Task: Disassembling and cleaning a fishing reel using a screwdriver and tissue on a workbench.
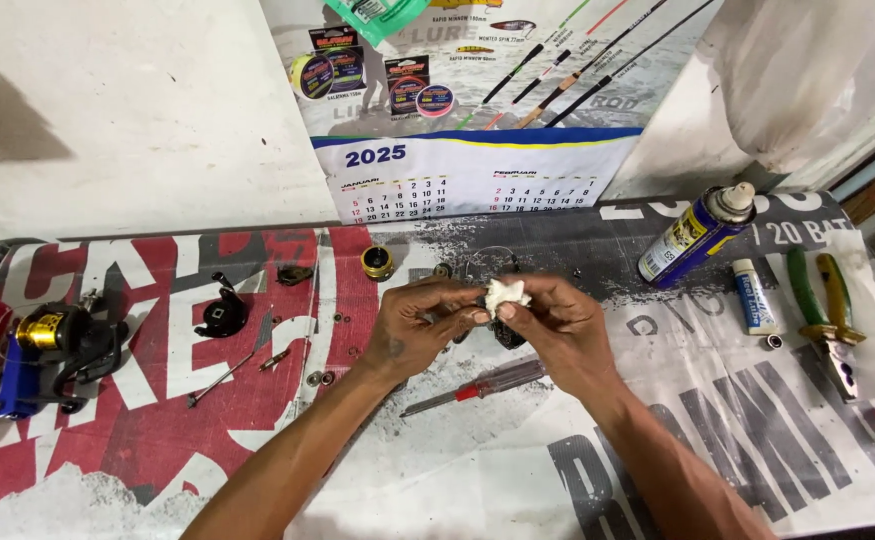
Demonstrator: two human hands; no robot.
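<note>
both forearms bare, no sleeves; left grip, right grip ungloved.

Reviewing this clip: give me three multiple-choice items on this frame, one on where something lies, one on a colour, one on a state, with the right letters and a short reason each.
1. Where does the screwdriver lie?
A. On the printed sheet under the forearms, just behind the hands
B. Hanging on the wall
C. Inside the spray can

2. What colour are the handles of the pliers at the right?
A. Both black
B. One green, one yellow
C. Both white

3. What are the two hands doing?
A. Resting flat and empty
B. Both pinching a small white wad between the fingertips
C. Holding the blue spray can

Answers:
1 A, it lies flat on the sheet below the wrists.
2 B, the two handles differ, green beside yellow.
3 B, the left hand and right hand meet on the wad over a dark part; the can stands apart.
</note>
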